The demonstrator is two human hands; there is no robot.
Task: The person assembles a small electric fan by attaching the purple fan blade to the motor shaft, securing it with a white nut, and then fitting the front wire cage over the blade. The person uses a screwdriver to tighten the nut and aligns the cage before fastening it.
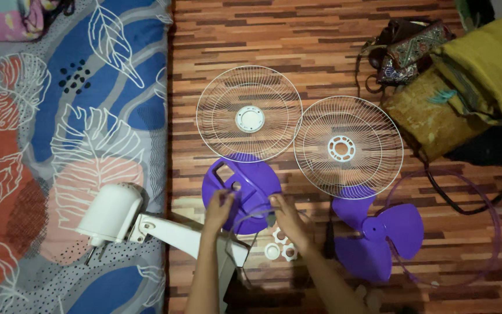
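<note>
My left hand (218, 210) and my right hand (287, 219) reach over a round purple fan base cover (245, 180) on the wood-pattern floor. Both hands pinch a thin grey cord (250, 213) that arcs between them above the cover. Just below my right hand lie small white plastic nuts (280, 244). The white fan motor head (110, 213) on its white stand arm (175, 234) lies to the left, partly on a patterned mattress. Two white wire fan guards (249, 113) (348, 146) lie flat beyond the cover. A purple three-blade fan blade (379, 235) lies to the right.
The leaf-patterned mattress (59, 145) fills the left side. A translucent purple guard ring (483, 232) lies at right. Bags and a yellow cloth pile (483, 70) sit at the top right corner. A dark strap (466, 200) loops beside them.
</note>
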